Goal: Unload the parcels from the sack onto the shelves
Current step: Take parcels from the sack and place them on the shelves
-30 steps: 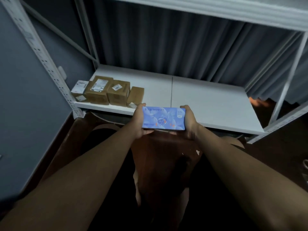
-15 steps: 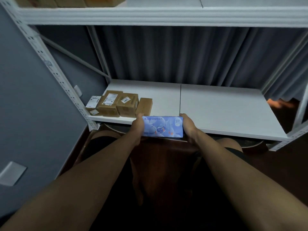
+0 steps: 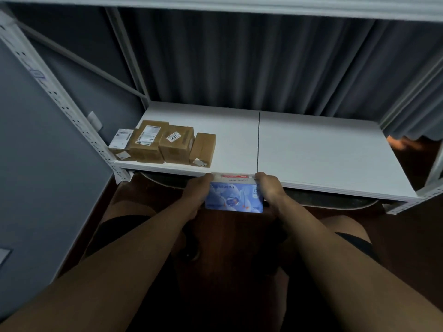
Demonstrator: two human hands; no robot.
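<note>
I hold a blue printed box (image 3: 233,196) between both hands, just in front of the white lower shelf's (image 3: 311,152) front edge near its middle seam. My left hand (image 3: 195,189) grips the box's left end and my right hand (image 3: 268,186) grips its right end. The box is tipped so its white top face with a red strip shows. Several brown cardboard parcels (image 3: 165,143) stand in a row at the shelf's front left corner. The sack is not visible.
A white perforated upright (image 3: 55,97) rises at the left, with a diagonal brace behind it. An upper shelf beam (image 3: 239,6) runs overhead. A grey curtain (image 3: 251,61) hangs behind the rack. Dark wooden floor lies below, and my knees show either side.
The box has tipped up, showing its white top face, and sits slightly closer to the shelf edge. The view has shifted a little; the upper shelf's parcels are out of frame.
</note>
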